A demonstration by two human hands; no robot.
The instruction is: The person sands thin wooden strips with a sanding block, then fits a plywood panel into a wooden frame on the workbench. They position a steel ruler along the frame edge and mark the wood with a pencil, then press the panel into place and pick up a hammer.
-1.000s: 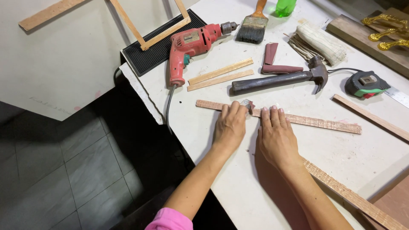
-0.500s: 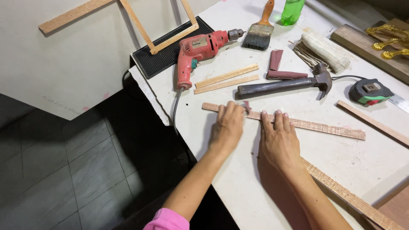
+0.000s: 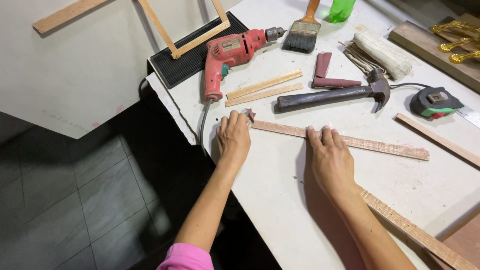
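A long, thin wooden strip [image 3: 380, 146] lies across the white table [image 3: 280, 210]. My left hand [image 3: 234, 137] rests over the strip's left end, its fingertips pinching a small piece of sandpaper [image 3: 248, 114]. My right hand [image 3: 330, 160] lies palm down, fingers together, with the fingertips pressing on the middle of the strip. The strip's left end is hidden under my left hand.
Behind the strip lie a red corded drill [image 3: 230, 52], two short slats [image 3: 262, 87], a hammer [image 3: 330, 95], folded dark red sandpaper [image 3: 327, 75], a paintbrush [image 3: 302, 35], a rolled cloth [image 3: 380, 50] and a tape measure [image 3: 434, 102]. Another rough strip [image 3: 410, 230] runs under my right forearm. The table edge drops to tiled floor at left.
My left hand has slid left along the strip to its end, away from my right hand. The right hand has stayed pressed on the strip.
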